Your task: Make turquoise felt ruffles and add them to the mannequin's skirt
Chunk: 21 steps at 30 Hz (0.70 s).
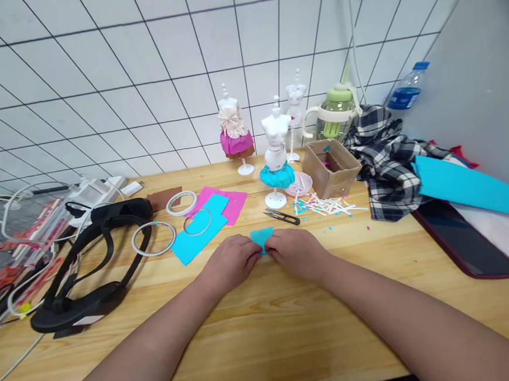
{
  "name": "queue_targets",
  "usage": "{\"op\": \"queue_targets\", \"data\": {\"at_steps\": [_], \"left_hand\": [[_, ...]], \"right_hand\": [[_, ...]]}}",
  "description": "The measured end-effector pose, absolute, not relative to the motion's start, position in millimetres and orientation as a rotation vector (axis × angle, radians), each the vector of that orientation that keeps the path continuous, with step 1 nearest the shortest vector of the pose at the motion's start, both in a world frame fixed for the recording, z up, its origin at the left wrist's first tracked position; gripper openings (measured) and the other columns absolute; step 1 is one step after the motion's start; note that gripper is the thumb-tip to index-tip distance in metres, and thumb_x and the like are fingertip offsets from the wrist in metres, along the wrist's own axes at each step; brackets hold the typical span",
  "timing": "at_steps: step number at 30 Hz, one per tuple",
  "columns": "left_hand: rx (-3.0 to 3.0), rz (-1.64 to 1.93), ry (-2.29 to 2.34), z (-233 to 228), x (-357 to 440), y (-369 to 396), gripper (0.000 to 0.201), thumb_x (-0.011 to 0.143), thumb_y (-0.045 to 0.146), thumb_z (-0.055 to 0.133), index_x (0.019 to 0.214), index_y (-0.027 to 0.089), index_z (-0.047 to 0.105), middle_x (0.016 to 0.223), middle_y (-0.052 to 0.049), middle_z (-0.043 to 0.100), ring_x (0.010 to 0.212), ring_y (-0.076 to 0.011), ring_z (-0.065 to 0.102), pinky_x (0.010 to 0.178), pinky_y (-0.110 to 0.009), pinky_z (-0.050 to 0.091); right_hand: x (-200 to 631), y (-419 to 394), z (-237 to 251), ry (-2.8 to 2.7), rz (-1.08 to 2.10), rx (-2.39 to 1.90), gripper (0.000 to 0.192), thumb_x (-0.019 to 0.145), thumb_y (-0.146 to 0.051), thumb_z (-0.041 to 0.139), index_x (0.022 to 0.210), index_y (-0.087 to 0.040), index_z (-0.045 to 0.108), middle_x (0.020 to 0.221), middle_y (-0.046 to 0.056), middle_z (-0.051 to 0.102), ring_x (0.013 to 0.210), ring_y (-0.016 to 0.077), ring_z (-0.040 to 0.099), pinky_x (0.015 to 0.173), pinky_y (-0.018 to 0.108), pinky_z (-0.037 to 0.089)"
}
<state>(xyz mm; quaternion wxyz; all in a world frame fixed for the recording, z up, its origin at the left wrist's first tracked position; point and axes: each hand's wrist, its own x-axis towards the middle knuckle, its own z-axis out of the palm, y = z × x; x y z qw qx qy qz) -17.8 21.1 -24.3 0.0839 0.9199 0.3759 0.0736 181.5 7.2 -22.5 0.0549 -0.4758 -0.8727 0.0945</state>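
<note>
Between my two hands is a small blue piece (262, 235), paper or fabric, at the middle of the wooden table. My left hand (231, 260) pinches its left edge, and my right hand (298, 251) grips its right edge; both rest low on the tabletop. Just beyond my right hand lie black thread snips (282, 216). Behind them stands a small white dress-form mannequin (275, 133) wearing a gathered blue skirt (277, 177). Larger blue sheets (200, 233) and magenta sheets (235, 203) lie left of my hands.
White rings (154, 239) and a black headset (82, 304) are at left. Another mannequin (235, 127) wears a magenta skirt. White paper strips (326, 204) lie by a cardboard box (332, 175). A phone (465, 241) and plaid cloth (386, 189) are at right.
</note>
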Motion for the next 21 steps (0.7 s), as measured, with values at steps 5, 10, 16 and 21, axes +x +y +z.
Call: {"op": "queue_targets", "data": {"at_steps": [5, 10, 16, 21], "left_hand": [[2.781, 0.27, 1.097, -23.7, -17.6, 20.7, 0.023, 0.092, 0.025, 0.047, 0.094, 0.022, 0.07, 0.093, -0.007, 0.067, 0.091, -0.0207, 0.059, 0.08, -0.035, 0.044], [2.825, 0.283, 1.07, -19.9, -18.2, 20.3, 0.021, 0.092, 0.025, 0.048, 0.093, 0.024, 0.069, 0.088, -0.004, 0.068, 0.088, -0.0196, 0.061, 0.082, -0.038, 0.037], [2.786, 0.299, 1.087, -20.5, -17.2, 20.7, 0.021, 0.092, 0.024, 0.048, 0.098, 0.023, 0.069, 0.082, -0.003, 0.07, 0.082, -0.0181, 0.062, 0.079, -0.037, 0.037], [2.801, 0.293, 1.088, -21.4, -16.9, 20.5, 0.022, 0.092, 0.025, 0.048, 0.093, 0.023, 0.07, 0.088, -0.005, 0.068, 0.088, -0.0198, 0.06, 0.081, -0.037, 0.037]], "right_hand": [[182.0, 5.8, -21.6, -2.641, 0.259, -1.428, 0.025, 0.095, -0.026, 0.042, 0.089, -0.02, 0.066, 0.091, 0.005, 0.063, 0.082, 0.0157, 0.059, 0.063, 0.026, 0.035], [182.2, 6.8, -22.5, -2.652, 0.265, -1.458, 0.025, 0.096, -0.024, 0.041, 0.091, -0.021, 0.066, 0.086, 0.004, 0.065, 0.081, 0.0167, 0.06, 0.064, 0.026, 0.036], [181.7, 7.6, -21.7, -2.644, 0.262, -1.47, 0.026, 0.096, -0.025, 0.041, 0.09, -0.021, 0.066, 0.087, 0.004, 0.066, 0.081, 0.0172, 0.06, 0.063, 0.027, 0.035], [182.0, 6.2, -20.0, -2.639, 0.252, -1.449, 0.025, 0.095, -0.026, 0.043, 0.088, -0.02, 0.067, 0.09, 0.005, 0.063, 0.081, 0.0157, 0.059, 0.061, 0.026, 0.034]]}}
